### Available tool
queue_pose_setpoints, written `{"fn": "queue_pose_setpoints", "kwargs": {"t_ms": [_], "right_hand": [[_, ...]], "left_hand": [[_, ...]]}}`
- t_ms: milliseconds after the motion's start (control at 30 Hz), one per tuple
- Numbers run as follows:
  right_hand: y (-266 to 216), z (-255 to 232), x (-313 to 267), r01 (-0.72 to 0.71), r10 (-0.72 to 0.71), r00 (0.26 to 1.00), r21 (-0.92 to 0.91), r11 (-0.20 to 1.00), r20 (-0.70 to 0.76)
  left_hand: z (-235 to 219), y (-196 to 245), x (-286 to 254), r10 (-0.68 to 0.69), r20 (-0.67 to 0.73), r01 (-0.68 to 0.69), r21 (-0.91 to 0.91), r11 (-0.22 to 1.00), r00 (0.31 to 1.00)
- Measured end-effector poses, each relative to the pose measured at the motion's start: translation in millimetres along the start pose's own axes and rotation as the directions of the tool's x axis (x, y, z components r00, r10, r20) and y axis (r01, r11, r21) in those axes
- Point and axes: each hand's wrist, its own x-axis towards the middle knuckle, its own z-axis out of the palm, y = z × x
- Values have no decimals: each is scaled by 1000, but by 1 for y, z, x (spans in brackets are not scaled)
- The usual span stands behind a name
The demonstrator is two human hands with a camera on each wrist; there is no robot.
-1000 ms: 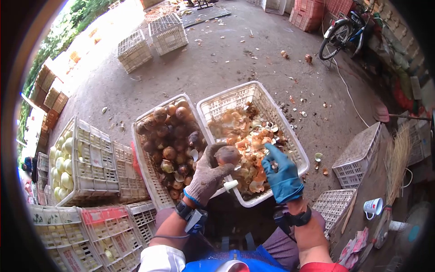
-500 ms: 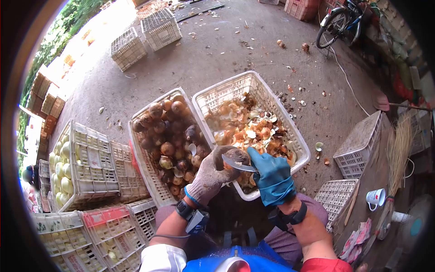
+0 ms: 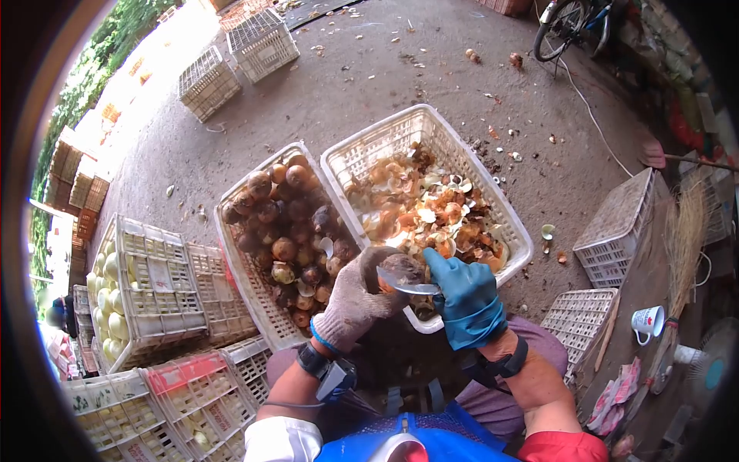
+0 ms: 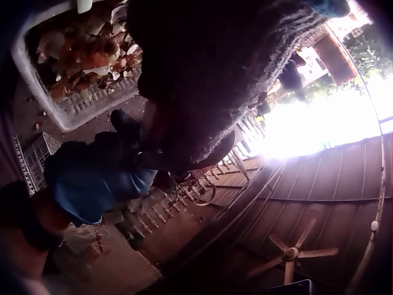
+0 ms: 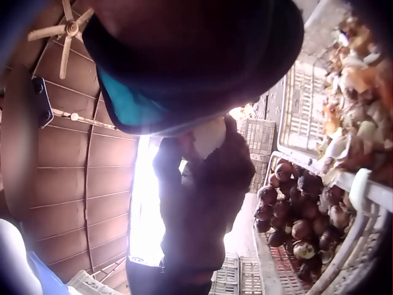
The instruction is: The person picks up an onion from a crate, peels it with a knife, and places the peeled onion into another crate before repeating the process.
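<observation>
In the head view my left hand (image 3: 356, 294), in a dirty knitted glove, grips a brown onion (image 3: 409, 266) over the near ends of two crates. A knife with a curved metal blade (image 3: 416, 288) lies across the onion's near side. My right hand (image 3: 468, 300), in a blue rubber glove, holds the knife, its handle hidden inside the fingers. Unpeeled onions (image 3: 283, 249) fill the left crate (image 3: 242, 290); peelings (image 3: 435, 212) lie in the right crate (image 3: 508, 212). Both wrist views are dark, with the gloves covering much of the work.
Crates of pale peeled onions (image 3: 114, 296) stand at the left. An upturned crate (image 3: 616, 219), a broom (image 3: 681, 254), a white mug (image 3: 647, 323) and a fan (image 3: 708, 369) are on the right. Two crates (image 3: 263, 50) and a bicycle (image 3: 568, 31) stand farther back.
My right hand has come left and nearer from over the peelings, bringing the knife blade against the onion. Over the last half second both hands keep nearly the same pose.
</observation>
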Motion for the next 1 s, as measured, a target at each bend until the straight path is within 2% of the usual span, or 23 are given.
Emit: {"fn": "queue_pose_setpoints", "kwargs": {"t_ms": [133, 233, 333, 367, 467, 533, 667, 700, 800, 900, 1000], "right_hand": [[-10, -4, 3, -24, 24, 1000, -9, 1000, 18], [-4, 4, -4, 7, -8, 1000, -50, 999, -13], [4, 4, -6, -48, 48, 999, 20, 999, 14], [6, 6, -7, -51, 50, 999, 35, 998, 16], [3, 9, -1, 16, -28, 993, -103, 995, -116], [4, 12, 2, 33, -46, 991, -109, 994, -126], [15, 13, 1, 0, -9, 995, -88, 996, -97], [18, 15, 1, -5, -4, 995, -92, 996, -96], [15, 19, 0, 14, -27, 987, -82, 996, -159], [13, 13, 4, 3, -16, 991, -92, 996, -131], [38, 29, -9, -183, 183, 982, 28, 983, -35]], "left_hand": [[2, -9, 3, 90, -13, -87, 139, 986, 996], [3, -5, 1, 87, -20, -82, 173, 981, 996], [4, -4, -2, 74, 0, -74, 51, 996, 997], [3, -5, -2, 58, -1, -58, 46, 997, 998], [7, -11, 1, 36, -3, -35, 57, 998, 999], [14, -16, 3, 41, 0, -41, 103, 994, 999], [13, -9, 2, 30, 18, -30, 12, 999, 999], [12, -15, 5, 44, 18, -45, 80, 996, 999], [11, -17, 3, 10, 22, -10, 7, 1000, 1000], [14, -12, 2, 55, 60, -56, 12, 998, 997], [6, -8, 0, 35, 8, -35, 107, 994, 999]]}}
